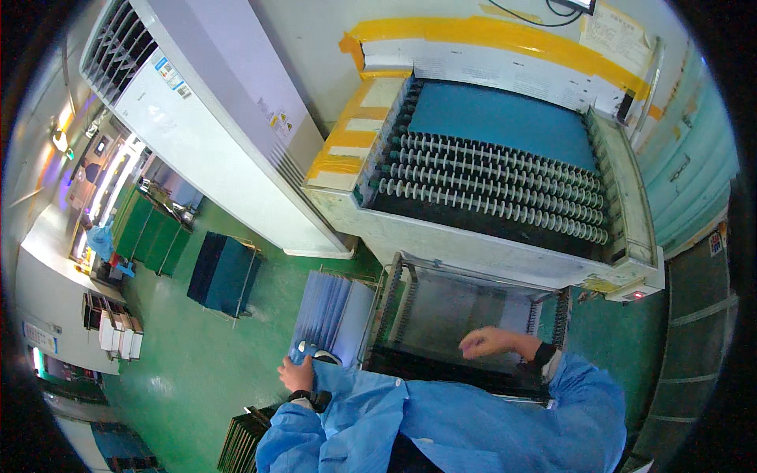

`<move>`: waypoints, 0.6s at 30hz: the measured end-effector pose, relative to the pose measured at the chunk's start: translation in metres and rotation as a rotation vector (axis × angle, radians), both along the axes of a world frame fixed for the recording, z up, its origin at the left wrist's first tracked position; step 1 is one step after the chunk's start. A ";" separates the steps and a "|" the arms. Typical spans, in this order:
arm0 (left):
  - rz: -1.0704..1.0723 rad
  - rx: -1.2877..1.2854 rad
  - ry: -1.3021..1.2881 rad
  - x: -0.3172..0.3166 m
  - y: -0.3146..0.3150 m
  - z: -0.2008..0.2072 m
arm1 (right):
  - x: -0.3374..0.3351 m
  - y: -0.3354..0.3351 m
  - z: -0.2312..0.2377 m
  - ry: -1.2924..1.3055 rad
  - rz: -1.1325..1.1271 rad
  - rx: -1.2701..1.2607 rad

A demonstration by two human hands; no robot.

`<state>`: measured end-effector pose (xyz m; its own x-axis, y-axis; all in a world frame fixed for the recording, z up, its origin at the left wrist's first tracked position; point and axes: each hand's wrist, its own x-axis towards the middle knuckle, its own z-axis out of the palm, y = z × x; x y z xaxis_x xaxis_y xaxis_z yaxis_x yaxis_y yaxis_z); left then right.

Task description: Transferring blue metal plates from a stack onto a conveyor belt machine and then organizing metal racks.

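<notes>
My right hand [494,343] hovers over the near part of a metal rack frame [392,303] with slotted sides. Its fingers point left, slightly bent, and nothing shows in them. A dark panel edge [441,366] lies along the near side of that frame, under my right forearm. My left hand [297,374] hangs at the left beside my blue coat, its fingers loosely bent and no object visible in it. Just beyond it stands a rack of upright bluish panels [323,303]. Past the metal frame, a roller conveyor [497,185] carries a flat blue panel [501,118].
A tall white air conditioner [213,142] stands left of the conveyor. On the green floor [181,339] are a rack of dark blue panels [225,272], green racks [150,232] and another panel rack [246,441] near my left elbow. A grey curtain-like partition [694,339] borders the right.
</notes>
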<state>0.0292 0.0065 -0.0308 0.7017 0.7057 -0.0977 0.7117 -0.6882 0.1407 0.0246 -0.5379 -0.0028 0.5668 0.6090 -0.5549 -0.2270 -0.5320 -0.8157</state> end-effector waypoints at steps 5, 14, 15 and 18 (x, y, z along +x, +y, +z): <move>-0.020 -0.008 0.000 0.003 0.003 -0.004 | -0.062 -0.004 -0.037 -0.057 0.071 -0.138; 0.006 -0.027 0.005 0.008 -0.001 0.009 | -0.080 -0.017 -0.053 -0.098 0.058 -0.264; 0.005 -0.033 0.004 0.007 -0.001 0.009 | -0.083 -0.014 -0.054 -0.131 0.059 -0.277; 0.005 -0.041 0.003 0.006 0.001 0.008 | -0.083 -0.011 -0.047 -0.170 0.056 -0.298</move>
<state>0.0348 0.0073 -0.0228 0.6978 0.7047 -0.1285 0.7156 -0.6783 0.1666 -0.0587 -0.5488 -0.0500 0.6367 0.4669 -0.6137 -0.0652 -0.7605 -0.6461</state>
